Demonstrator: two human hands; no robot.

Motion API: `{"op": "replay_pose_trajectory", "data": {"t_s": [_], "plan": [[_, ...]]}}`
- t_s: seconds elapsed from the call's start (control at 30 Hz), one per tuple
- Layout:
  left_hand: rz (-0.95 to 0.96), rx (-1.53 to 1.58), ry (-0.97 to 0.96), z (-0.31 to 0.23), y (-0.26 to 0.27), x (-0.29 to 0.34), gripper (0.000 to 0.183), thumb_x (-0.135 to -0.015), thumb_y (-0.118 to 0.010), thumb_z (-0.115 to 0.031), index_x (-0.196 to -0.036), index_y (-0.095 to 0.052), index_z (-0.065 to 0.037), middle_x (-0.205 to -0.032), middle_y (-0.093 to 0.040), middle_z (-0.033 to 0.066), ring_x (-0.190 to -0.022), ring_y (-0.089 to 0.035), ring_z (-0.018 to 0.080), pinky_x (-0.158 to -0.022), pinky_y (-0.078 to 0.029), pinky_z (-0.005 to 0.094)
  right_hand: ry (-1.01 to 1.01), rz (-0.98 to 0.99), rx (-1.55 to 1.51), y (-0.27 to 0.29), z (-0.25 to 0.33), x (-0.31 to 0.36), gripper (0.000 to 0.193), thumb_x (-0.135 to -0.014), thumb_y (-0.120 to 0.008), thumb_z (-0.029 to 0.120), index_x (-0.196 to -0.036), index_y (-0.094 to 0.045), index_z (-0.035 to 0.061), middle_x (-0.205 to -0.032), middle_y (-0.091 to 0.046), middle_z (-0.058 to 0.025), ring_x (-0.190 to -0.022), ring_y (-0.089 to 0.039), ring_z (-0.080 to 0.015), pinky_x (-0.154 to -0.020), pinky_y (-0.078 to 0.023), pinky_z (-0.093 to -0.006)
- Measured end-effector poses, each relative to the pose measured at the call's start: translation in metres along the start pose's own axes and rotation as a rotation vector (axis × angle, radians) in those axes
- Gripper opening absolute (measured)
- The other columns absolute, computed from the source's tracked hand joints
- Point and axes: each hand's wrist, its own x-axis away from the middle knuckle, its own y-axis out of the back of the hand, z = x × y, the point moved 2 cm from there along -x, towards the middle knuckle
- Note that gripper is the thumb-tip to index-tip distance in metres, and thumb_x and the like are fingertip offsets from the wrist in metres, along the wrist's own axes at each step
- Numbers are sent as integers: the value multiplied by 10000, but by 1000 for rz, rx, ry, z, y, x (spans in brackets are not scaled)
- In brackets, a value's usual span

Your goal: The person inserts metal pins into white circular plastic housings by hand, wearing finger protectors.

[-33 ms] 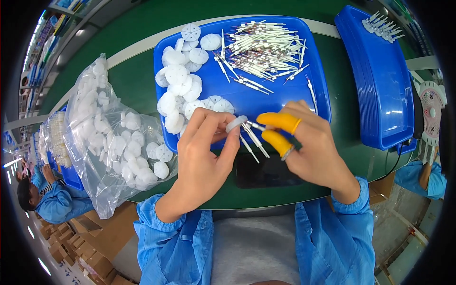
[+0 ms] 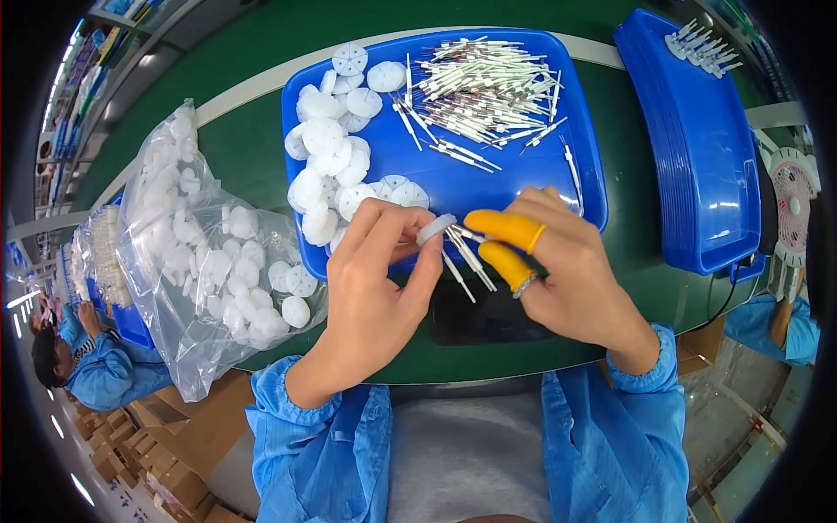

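Observation:
My left hand [image 2: 370, 279] pinches a round white plastic disc [image 2: 434, 228] on edge between thumb and fingers. Several thin white rods [image 2: 472, 261] stick out of the disc, pointing down toward me. Yellow finger cots cover the thumb and index finger of my right hand [image 2: 567, 275], which grip another thin white rod [image 2: 472, 235] at the disc's face. Whether that rod's tip is inside a slot, I cannot tell. Both hands are above the near edge of a blue tray [image 2: 540, 183]. White slotted discs [image 2: 324, 139] fill its left side; a heap of rods [image 2: 479, 87] lies at the back right.
A clear plastic bag [image 2: 192, 357] of more discs lies left of the tray. A dark flat object [image 2: 484, 318] rests under my hands. Stacked blue trays [image 2: 706, 174] stand right, with rod-filled pieces [image 2: 702, 50] in the top one. A fan [image 2: 792, 205] is beyond; co-workers sit either side.
My right hand has shifted slightly left, bringing the rod closer to the disc. The disc in my left hand has moved very little.

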Motion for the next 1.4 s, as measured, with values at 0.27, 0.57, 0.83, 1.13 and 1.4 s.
{"op": "replay_pose_trajectory", "data": {"t_s": [0.27, 0.57, 0.83, 1.13, 1.4], "plan": [[38, -72, -63, 3, -4, 0, 161, -951, -736, 37, -1104, -686, 37, -1032, -657, 137, -881, -758, 280, -797, -637, 342, 112, 111, 116, -3, 0, 4, 393, -608, -721, -128, -1000, -737, -100, -996, -619, -147, -938, -572, -315, -810, -437, -415], [-3, -82, -1, 4, -3, 2, 182, -916, -784, 35, -1048, -660, 41, -983, -678, 133, -854, -774, 247, -762, -644, 323, 74, 112, 258, -1, 0, 1, 337, -648, -736, -128, -985, -739, -134, -990, -625, -159, -956, -578, -303, -822, -456, -420], [-25, -87, 8, 3, -2, 1, 165, -914, -781, 43, -1023, -656, 45, -962, -677, 128, -832, -769, 234, -754, -647, 323, 130, 60, 213, -3, 4, 3, 426, -575, -713, -166, -995, -706, -100, -972, -592, -175, -878, -551, -344, -754, -434, -446], [-22, -117, -127, 4, -4, 0, 189, -911, -769, 46, -1076, -677, 34, -962, -669, 133, -809, -752, 257, -749, -640, 330, 151, 77, 246, -4, 1, 3, 320, -551, -733, -152, -858, -670, -91, -995, -600, -185, -899, -567, -346, -784, -450, -451], [23, -133, -85, 4, -5, 2, 192, -897, -795, 26, -1022, -649, 20, -947, -674, 125, -797, -766, 280, -719, -625, 333, 146, 58, 240, -10, 4, 2, 300, -569, -722, -160, -859, -667, -108, -1013, -611, -199, -918, -573, -357, -792, -453, -461]]}}
